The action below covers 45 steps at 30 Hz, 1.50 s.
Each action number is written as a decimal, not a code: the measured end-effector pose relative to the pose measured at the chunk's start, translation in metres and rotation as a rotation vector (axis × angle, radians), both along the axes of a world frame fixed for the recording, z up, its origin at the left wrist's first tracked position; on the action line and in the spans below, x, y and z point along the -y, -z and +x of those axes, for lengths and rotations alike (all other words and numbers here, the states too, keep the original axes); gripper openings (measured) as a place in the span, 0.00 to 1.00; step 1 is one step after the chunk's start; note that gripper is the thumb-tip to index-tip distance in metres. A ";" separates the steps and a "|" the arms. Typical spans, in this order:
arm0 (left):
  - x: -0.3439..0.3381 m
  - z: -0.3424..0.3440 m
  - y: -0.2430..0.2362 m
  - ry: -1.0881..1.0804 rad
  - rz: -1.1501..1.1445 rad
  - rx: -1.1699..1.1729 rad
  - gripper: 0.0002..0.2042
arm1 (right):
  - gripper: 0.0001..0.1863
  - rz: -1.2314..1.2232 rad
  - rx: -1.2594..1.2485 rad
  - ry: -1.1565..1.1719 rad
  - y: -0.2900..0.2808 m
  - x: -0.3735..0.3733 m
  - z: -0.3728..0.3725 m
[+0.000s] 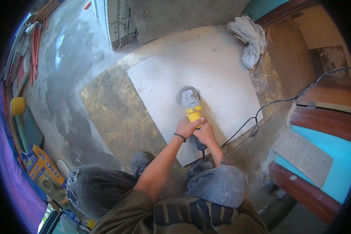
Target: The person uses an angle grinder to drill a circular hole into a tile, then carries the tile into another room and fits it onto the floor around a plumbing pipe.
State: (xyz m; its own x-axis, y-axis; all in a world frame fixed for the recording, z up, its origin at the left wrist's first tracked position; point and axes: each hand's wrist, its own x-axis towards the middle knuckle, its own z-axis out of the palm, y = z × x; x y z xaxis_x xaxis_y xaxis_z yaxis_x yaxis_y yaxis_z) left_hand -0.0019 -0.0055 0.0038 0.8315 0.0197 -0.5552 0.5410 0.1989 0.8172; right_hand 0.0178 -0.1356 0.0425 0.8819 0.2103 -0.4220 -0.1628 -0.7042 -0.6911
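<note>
Both of my hands are closed round the yellow body of an angle grinder (193, 111). My left hand (186, 127), with a dark band at its wrist, grips it from the left. My right hand (205, 132) wraps it from the right, close against the left one. The grinder's grey head and round disc lie over a large pale tile (222, 70); whether the disc touches the surface I cannot tell. From the grinder's dark rear end a black power cord (277, 102) runs off to the right.
Beneath the tile lies a worn brownish board (117, 101). A crumpled white plastic sack (253, 39) rests at the far right. Cardboard boxes (115, 23) stand at the back. Steps with a loose ridged tile piece (302, 154) are on the right, and a printed bag (45, 167) at left.
</note>
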 end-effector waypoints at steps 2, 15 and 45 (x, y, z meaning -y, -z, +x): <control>-0.003 0.001 -0.001 0.013 -0.061 -0.055 0.23 | 0.29 0.016 0.024 -0.018 -0.002 -0.001 0.000; -0.005 0.001 -0.009 -0.037 -0.126 -0.055 0.25 | 0.29 -0.007 -0.003 -0.001 -0.006 -0.006 0.001; -0.006 0.001 -0.008 -0.038 -0.063 -0.045 0.26 | 0.30 0.010 0.018 0.010 -0.004 -0.008 0.001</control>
